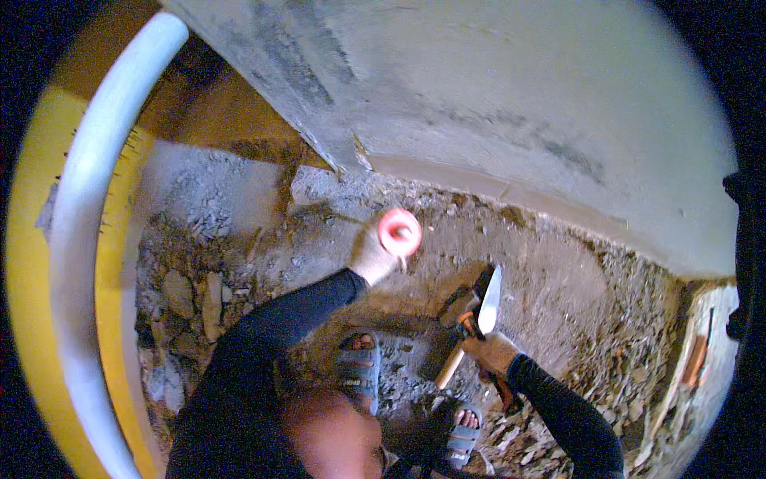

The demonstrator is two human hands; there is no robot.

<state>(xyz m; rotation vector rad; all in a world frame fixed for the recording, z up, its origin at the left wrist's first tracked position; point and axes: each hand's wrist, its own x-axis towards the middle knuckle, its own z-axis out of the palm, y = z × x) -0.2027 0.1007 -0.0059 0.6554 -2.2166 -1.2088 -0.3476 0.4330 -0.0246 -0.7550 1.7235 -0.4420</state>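
Note:
My left hand reaches out over the dirt, closed round a pinkish-red, round, reel-like thing with a pale, hollow-looking middle. Most of its fingers are hidden behind that thing, and its exact kind does not show. My right hand, lower and to the right, is closed on a trowel whose pale pointed blade reaches away from me. Close against the same hand are a light wooden handle and an orange-and-black part. Whether the hand also grips these is unclear. A red-and-black end sticks out below it.
A grey plastered wall runs along the far side. A thick white pipe curves before a yellow wall at left. Rubble covers the left ground. An orange-handled tool lies on a pale ledge at right. My sandalled feet stand below.

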